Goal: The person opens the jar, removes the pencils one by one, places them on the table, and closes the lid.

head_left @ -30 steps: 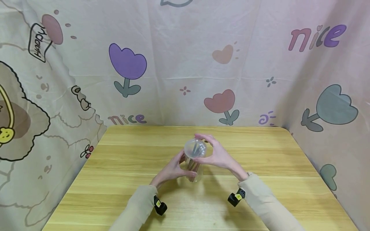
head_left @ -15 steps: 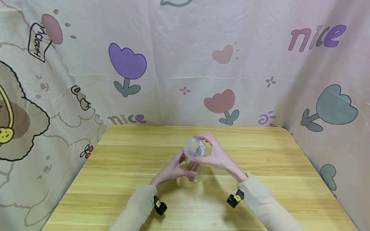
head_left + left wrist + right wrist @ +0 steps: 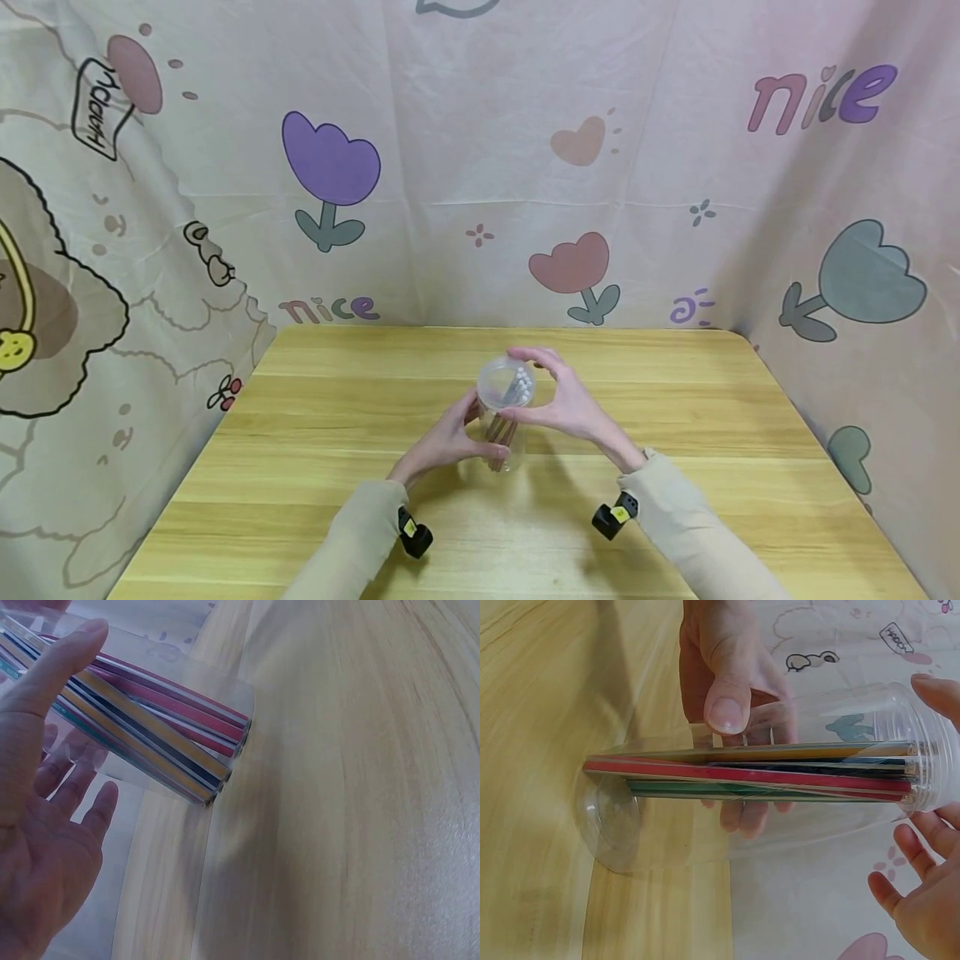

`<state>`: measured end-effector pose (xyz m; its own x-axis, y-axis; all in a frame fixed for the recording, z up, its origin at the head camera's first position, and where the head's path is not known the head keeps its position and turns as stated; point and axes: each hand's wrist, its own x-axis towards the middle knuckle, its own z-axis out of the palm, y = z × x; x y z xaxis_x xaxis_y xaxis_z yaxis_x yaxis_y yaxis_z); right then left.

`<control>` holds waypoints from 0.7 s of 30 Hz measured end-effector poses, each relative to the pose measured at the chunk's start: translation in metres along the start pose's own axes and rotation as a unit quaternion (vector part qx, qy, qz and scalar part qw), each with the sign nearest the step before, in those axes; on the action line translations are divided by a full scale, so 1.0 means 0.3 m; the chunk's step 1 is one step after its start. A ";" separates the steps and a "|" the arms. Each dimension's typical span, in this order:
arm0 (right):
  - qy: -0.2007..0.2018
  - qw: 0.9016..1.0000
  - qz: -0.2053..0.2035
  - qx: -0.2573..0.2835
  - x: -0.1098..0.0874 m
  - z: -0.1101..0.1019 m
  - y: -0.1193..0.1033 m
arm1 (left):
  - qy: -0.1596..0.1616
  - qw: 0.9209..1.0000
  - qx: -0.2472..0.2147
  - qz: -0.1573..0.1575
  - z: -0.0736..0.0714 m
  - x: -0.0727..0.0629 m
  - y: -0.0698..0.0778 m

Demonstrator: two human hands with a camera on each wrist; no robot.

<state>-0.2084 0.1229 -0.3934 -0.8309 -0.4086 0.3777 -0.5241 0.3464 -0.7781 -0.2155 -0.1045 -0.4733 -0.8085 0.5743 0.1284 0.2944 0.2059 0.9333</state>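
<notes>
A tall clear plastic jar [image 3: 517,442] stands roughly upright between the hands; I cannot tell whether its base touches the table. Through its wall show several striped pencils [image 3: 802,776] in red, orange, black and green, leaning together, with pale ends up by the lid. My left hand [image 3: 450,437] holds the jar's side, thumb in front and fingers behind it. Higher up, my right hand [image 3: 566,408] grips the rim of the translucent lid [image 3: 495,385] between thumb and fingers. The left wrist view shows the pencils' lower ends [image 3: 217,780] near the jar's base.
The wooden table [image 3: 345,400] spreads around the jar on all sides. Printed fabric [image 3: 465,150] hangs behind the table and along its sides. Black wrist cameras [image 3: 415,533] sit at both sleeves.
Inside the jar the pencil tops have shifted toward the right side. My right hand has turned slightly at the lid and come back a little; the left hand has stayed in place.
</notes>
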 end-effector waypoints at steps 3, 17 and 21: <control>0.004 1.000 -0.006 0.002 -0.001 -0.004 0.000 | -0.002 1.000 -0.006 -0.007 -0.001 -0.001 0.004; 0.025 0.997 -0.021 0.076 -0.027 -0.040 0.001 | 0.014 1.000 -0.008 -0.004 -0.018 0.001 -0.009; 0.021 0.991 -0.038 0.128 -0.046 -0.046 0.018 | 0.016 1.000 -0.009 0.005 -0.019 0.002 -0.013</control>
<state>-0.2023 0.1421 -0.3960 -0.8009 -0.3874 0.4565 -0.5251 0.0882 -0.8464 -0.2199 -0.1094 -0.4749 -0.8214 0.5507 0.1488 0.2939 0.1850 0.9378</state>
